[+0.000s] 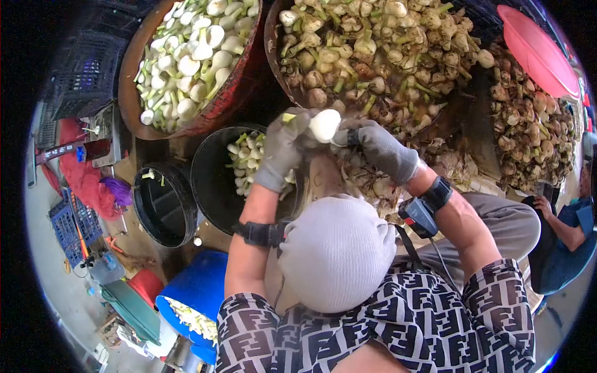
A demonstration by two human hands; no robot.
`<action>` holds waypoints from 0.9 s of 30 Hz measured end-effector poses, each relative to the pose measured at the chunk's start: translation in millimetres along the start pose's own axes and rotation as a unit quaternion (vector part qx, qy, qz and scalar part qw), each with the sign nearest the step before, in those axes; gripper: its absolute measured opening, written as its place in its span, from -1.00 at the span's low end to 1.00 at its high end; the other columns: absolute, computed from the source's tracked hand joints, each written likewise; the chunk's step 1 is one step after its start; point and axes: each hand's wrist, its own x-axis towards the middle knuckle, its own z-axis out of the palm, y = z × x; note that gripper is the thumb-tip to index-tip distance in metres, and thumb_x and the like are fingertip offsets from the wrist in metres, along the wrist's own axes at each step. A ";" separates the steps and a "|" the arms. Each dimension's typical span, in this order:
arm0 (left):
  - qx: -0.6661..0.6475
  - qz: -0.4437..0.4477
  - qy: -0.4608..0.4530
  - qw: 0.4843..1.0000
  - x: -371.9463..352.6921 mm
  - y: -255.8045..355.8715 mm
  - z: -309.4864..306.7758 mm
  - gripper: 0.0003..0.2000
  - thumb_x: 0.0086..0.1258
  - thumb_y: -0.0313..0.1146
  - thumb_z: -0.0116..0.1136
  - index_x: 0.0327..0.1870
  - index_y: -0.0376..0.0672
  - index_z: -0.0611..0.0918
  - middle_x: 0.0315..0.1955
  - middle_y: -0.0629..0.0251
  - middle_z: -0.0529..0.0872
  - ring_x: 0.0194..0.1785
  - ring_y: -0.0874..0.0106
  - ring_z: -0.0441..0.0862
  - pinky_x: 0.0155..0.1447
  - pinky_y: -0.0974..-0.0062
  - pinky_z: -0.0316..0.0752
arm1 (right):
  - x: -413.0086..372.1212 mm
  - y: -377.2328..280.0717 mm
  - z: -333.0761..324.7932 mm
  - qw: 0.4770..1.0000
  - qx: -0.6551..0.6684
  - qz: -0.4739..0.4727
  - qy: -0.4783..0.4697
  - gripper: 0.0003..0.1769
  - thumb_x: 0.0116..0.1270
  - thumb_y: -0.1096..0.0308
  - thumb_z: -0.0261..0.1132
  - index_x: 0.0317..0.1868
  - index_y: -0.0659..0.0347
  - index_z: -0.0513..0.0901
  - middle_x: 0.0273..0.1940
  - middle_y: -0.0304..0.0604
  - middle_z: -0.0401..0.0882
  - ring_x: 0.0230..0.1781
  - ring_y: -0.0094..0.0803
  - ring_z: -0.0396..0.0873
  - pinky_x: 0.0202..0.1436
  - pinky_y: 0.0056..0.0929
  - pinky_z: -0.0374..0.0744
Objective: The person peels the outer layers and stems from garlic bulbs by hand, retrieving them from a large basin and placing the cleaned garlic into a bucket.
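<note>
Both my hands wear grey gloves. My left hand is closed round the stem side of a peeled white bulb, whose pale green stem end pokes out past the fingers. On the bulb's other side, my right hand has its fingers closed on something small and dark at the bulb's edge; I cannot make out what it is. Below my left hand, a black bucket holds peeled bulbs. Beyond my hands, a large tub holds muddy unpeeled bulbs in brownish water. Loose peelings lie under my right hand.
A rusty red tub of white bulbs stands upper left, near a smaller black bucket. A blue barrel holds pale pieces. At the right are a pile of unpeeled bulbs, a pink basin and another seated person.
</note>
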 end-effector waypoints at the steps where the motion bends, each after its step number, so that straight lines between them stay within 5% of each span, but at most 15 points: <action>1: 0.074 -0.013 0.021 0.997 -6.3 10.9 -5.2 -0.63 0.32 -0.03 0.06 -0.18 -0.20 0.57 -0.26 0.34 0.63 -0.22 0.54 0.57 -0.35 0.65 0.51 | 4.4 0.5 -5.0 0.998 -0.057 -0.032 -0.021 -0.78 0.22 0.33 0.23 -0.19 0.28 0.63 -0.30 -0.23 0.59 -0.28 -0.54 0.52 -0.21 -0.58 0.50; 2: 0.121 0.002 0.045 0.992 -11.1 16.1 -14.4 -0.64 0.32 -0.04 0.05 -0.19 -0.20 0.57 -0.26 0.33 0.63 -0.24 0.53 0.57 -0.40 0.63 0.52 | 9.0 2.8 -10.4 0.991 -0.112 -0.064 -0.043 -0.81 0.21 0.38 0.23 -0.21 0.29 0.64 -0.29 -0.23 0.59 -0.28 -0.53 0.52 -0.20 -0.59 0.51; 3: 0.145 -0.005 0.078 0.986 -13.0 19.0 -33.0 -0.66 0.32 -0.06 0.08 -0.22 -0.21 0.58 -0.29 0.34 0.63 -0.30 0.56 0.56 -0.37 0.65 0.49 | 14.3 10.2 -21.5 0.934 -0.249 -0.255 -0.032 -0.88 0.16 0.50 0.19 -0.30 0.33 0.60 -0.32 -0.23 0.57 -0.35 -0.49 0.53 -0.25 -0.64 0.49; 4: 0.189 0.036 0.137 0.972 -16.0 23.9 -45.1 -0.71 0.32 -0.14 0.09 -0.24 -0.23 0.59 -0.33 0.36 0.62 -0.35 0.59 0.53 -0.37 0.65 0.46 | 14.1 1.4 -26.7 0.996 -0.061 -0.063 0.010 -0.84 0.09 0.51 0.20 -0.28 0.31 0.60 -0.32 -0.22 0.57 -0.34 -0.44 0.54 -0.24 -0.61 0.51; 6: 0.245 -0.001 0.194 0.950 -26.5 13.2 -94.5 -0.77 0.22 -0.27 0.19 -0.26 -0.27 0.60 -0.45 0.36 0.61 -0.44 0.62 0.50 -0.34 0.66 0.42 | 34.6 14.1 -65.9 0.995 0.036 0.095 0.009 -0.78 0.01 0.49 0.19 -0.27 0.32 0.60 -0.30 -0.11 0.58 -0.32 -0.27 0.57 -0.22 -0.46 0.54; 7: 0.345 -0.099 0.214 0.909 -31.8 9.0 -113.8 -0.76 0.20 -0.28 0.20 -0.25 -0.28 0.59 -0.47 0.28 0.63 -0.41 0.52 0.55 -0.27 0.58 0.46 | 48.2 24.4 -76.5 0.990 -0.129 0.055 0.034 -0.79 0.05 0.47 0.19 -0.26 0.29 0.62 -0.26 -0.10 0.60 -0.26 -0.24 0.57 -0.16 -0.42 0.53; 9: 0.574 -0.096 0.151 0.799 -41.6 -21.1 -150.3 -0.71 0.18 -0.26 0.20 -0.19 -0.28 0.57 -0.35 0.11 0.65 -0.26 0.30 0.61 -0.13 0.43 0.46 | 73.6 48.4 -94.2 0.893 -0.442 -0.030 0.077 -0.81 0.11 0.43 0.18 -0.26 0.22 0.65 -0.17 -0.08 0.63 -0.14 -0.18 0.58 -0.04 -0.34 0.52; 10: 0.642 -0.086 0.141 0.749 -47.7 -34.3 -156.7 -0.70 0.18 -0.25 0.20 -0.16 -0.28 0.56 -0.30 0.07 0.65 -0.20 0.25 0.61 -0.09 0.40 0.45 | 87.7 56.6 -96.2 0.840 -0.540 -0.057 0.017 -0.80 0.11 0.43 0.17 -0.25 0.22 0.65 -0.17 -0.09 0.63 -0.12 -0.17 0.57 -0.03 -0.34 0.51; 13: 0.581 -0.100 0.150 0.794 -49.5 -56.2 -143.1 -0.67 0.19 -0.23 0.18 -0.12 -0.28 0.55 -0.25 0.09 0.64 -0.13 0.27 0.60 -0.04 0.41 0.44 | 138.0 82.1 -81.0 0.700 -0.702 -0.087 -0.101 -0.74 0.10 0.45 0.14 -0.17 0.20 0.63 -0.12 -0.10 0.61 -0.05 -0.17 0.54 0.01 -0.35 0.48; 15: 0.501 -0.111 0.113 0.851 -41.6 -56.2 -116.6 -0.68 0.21 -0.24 0.17 -0.12 -0.28 0.55 -0.26 0.10 0.64 -0.14 0.28 0.60 -0.05 0.43 0.45 | 167.7 119.5 -71.6 0.715 -0.693 -0.033 -0.093 -0.66 0.07 0.48 0.12 -0.09 0.15 0.60 -0.04 -0.09 0.57 0.00 -0.20 0.51 0.08 -0.34 0.44; 18: 0.425 -0.090 0.073 0.898 -28.7 -51.8 -83.0 -0.71 0.22 -0.28 0.16 -0.12 -0.27 0.55 -0.25 0.11 0.64 -0.16 0.31 0.61 -0.06 0.47 0.45 | 189.1 213.3 -114.9 0.628 -0.744 -0.209 -0.097 -0.69 0.11 0.45 0.11 -0.11 0.14 0.61 -0.04 -0.09 0.56 -0.02 -0.20 0.51 0.05 -0.33 0.45; 19: 0.407 -0.077 0.061 0.908 -24.3 -48.9 -75.6 -0.72 0.22 -0.30 0.16 -0.12 -0.27 0.56 -0.25 0.12 0.64 -0.17 0.32 0.61 -0.07 0.48 0.46 | 208.7 245.1 -115.7 0.531 -0.827 -0.083 -0.163 -0.47 0.28 0.29 -0.03 0.29 0.07 0.31 0.27 -0.27 0.31 0.29 -0.45 0.26 0.23 -0.47 0.33; 21: 0.408 -0.075 0.074 0.907 -17.9 -36.9 -64.9 -0.74 0.21 -0.34 0.17 -0.11 -0.26 0.56 -0.25 0.14 0.64 -0.19 0.37 0.61 -0.09 0.50 0.46 | 206.2 250.4 -144.9 0.641 -0.747 -0.082 -0.153 -0.52 0.25 0.28 0.01 0.20 0.10 0.41 0.20 -0.21 0.40 0.24 -0.39 0.33 0.19 -0.44 0.37; 23: 0.422 -0.028 0.092 0.901 -11.5 -26.7 -59.0 -0.74 0.20 -0.36 0.18 -0.11 -0.23 0.57 -0.22 0.19 0.63 -0.17 0.42 0.60 -0.06 0.52 0.45 | 159.6 99.4 -99.7 0.732 -0.655 0.081 -0.169 -0.65 0.18 0.24 0.09 -0.06 0.17 0.58 -0.04 -0.03 0.56 0.03 -0.19 0.50 0.05 -0.31 0.46; 27: 0.373 0.100 0.124 0.914 -1.6 -6.0 -40.6 -0.73 0.17 -0.38 0.22 -0.10 -0.20 0.58 -0.11 0.23 0.60 -0.09 0.44 0.56 0.02 0.51 0.43 | 122.8 62.8 -109.8 0.768 -0.627 0.039 -0.124 -0.75 0.12 0.26 0.16 -0.28 0.25 0.61 -0.26 0.02 0.61 -0.25 -0.07 0.58 -0.19 -0.20 0.51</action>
